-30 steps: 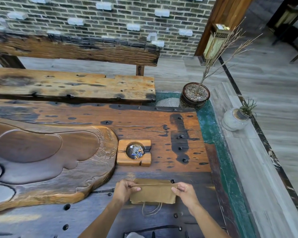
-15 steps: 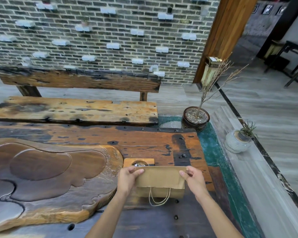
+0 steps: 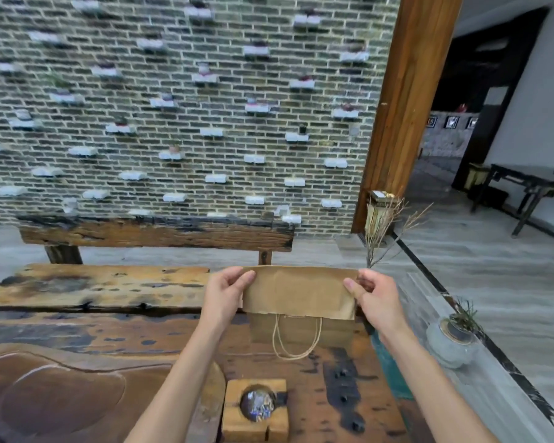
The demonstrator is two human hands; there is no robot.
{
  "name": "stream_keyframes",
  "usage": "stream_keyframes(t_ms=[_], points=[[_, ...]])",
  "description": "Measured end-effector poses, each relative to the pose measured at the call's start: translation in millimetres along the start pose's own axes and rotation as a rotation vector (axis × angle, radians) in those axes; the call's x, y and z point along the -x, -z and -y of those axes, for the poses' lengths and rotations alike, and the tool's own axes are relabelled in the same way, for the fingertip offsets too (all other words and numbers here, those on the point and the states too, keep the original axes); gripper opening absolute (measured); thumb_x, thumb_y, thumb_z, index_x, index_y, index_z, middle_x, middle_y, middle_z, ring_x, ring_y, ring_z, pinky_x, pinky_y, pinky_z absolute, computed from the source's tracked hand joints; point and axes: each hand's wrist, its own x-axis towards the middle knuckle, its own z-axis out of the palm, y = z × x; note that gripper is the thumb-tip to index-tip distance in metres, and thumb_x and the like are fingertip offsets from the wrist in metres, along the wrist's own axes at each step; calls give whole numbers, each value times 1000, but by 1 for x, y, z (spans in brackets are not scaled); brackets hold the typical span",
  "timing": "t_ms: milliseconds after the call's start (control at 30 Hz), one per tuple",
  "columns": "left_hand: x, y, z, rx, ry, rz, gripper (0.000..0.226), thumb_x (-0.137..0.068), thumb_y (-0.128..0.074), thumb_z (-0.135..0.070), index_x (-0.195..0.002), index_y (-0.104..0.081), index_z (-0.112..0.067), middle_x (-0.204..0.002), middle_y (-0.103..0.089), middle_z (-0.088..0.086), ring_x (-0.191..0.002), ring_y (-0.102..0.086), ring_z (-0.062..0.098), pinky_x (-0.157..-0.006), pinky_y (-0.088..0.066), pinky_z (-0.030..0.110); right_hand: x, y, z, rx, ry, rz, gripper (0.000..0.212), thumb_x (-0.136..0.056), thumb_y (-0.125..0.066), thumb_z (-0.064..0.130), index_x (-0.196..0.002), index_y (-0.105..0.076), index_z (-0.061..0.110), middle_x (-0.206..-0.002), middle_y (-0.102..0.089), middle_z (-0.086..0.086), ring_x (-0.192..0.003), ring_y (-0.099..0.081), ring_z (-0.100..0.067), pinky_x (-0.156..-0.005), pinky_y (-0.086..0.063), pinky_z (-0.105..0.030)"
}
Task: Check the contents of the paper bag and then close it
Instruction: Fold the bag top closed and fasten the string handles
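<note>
Fingers [image 3: 248, 278] of the left hand [image 3: 224, 294] pinch the left end of the paper bag [image 3: 299, 294], thumb in front; the right hand [image 3: 376, 298] nips the right end the same way. The 2 hands hold the bag up in the air above the wooden table [image 3: 125, 329], its top flap folded down toward the near side and its twine handles [image 3: 296, 340] dangling below. Gripping at both corners likely keeps the fold flat and the mouth shut; what's inside is hidden
</note>
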Motion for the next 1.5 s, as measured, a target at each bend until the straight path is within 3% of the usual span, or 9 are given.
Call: stream_keyframes(t_ms=[267, 500, 567, 700, 867, 1067, 1200, 1367, 1500], points=[[-7, 16, -100, 148, -184, -122, 13, -89, -67, -8, -89, -73, -19, -80, -74, -8, -69, -67, -7, -66, -55, 14, -20, 29, 84, -93, 251, 15, 3, -88, -70, 3, -86, -72, 2, -83, -71, -21, -75, -59, -14, -73, -50, -26], [20, 60, -129, 103, -211, -245, 15, -89, -66, -9, -100, -75, -3, -81, -75, 1, -67, -68, 0, -57, -52, 14, -16, 13, 120, -159, 333, 142, 15, -87, -71, 5, -77, -65, -5, -72, -61, -2, -70, -55, -11, -70, -47, -23], [41, 82, -135, 95, -218, -304, 12, -89, -66, -8, -96, -76, -4, -74, -76, -6, -67, -68, 0, -58, -54, 15, -9, -3, 132, -190, 350, 213, 18, -87, -70, 2, -71, -66, 5, -65, -63, 6, -67, -56, -8, -69, -48, -25], [89, 129, -144, 86, -218, -455, 17, -88, -67, -5, -83, -74, -20, -66, -75, -16, -68, -69, -3, -59, -53, 12, 12, -44, 158, -229, 415, 379, 12, -90, -68, 5, -81, -67, -3, -84, -71, -25, -74, -63, -27, -75, -53, -39], [153, 189, -151, 4, -224, -680, 21, -86, -68, -2, -76, -73, -19, -60, -72, -18, -61, -64, -4, -59, -53, 14, 51, -103, 191, -278, 459, 571, 10, -92, -66, 8, -87, -68, 0, -92, -70, -29, -81, -67, -38, -81, -56, -51], [246, 260, -165, -132, -229, -934, 10, -85, -69, -1, -86, -75, -8, -67, -74, -11, -66, -65, 3, -62, -54, 15, 125, -176, 239, -395, 497, 825, 8, -92, -64, 2, -87, -70, 0, -87, -73, -22, -75, -67, -20, -76, -58, -47], [301, 313, -169, -262, -193, -1057, 9, -86, -70, -9, -89, -77, -5, -82, -74, 6, -73, -62, 9, -70, -52, 28, 181, -221, 272, -512, 530, 965, 20, -93, -62, 0, -85, -71, 16, -80, -74, 1, -66, -68, 1, -59, -55, -16], [347, 381, -173, -302, -190, -1172, 9, -86, -70, -9, -89, -77, -5, -83, -73, 5, -75, -60, 11, -72, -50, 31, 244, -282, 311, -577, 526, 1057, 19, -92, -63, 0, -86, -72, 16, -80, -75, 0, -67, -69, -4, -62, -57, -19], [369, 440, -177, -331, -220, -1219, 12, -87, -69, -6, -95, -77, -11, -85, -78, 3, -77, -69, 6, -70, -58, 19, 286, -334, 344, -630, 514, 1093, 19, -91, -63, -3, -84, -72, 12, -78, -75, -2, -68, -68, -5, -69, -58, -27]])
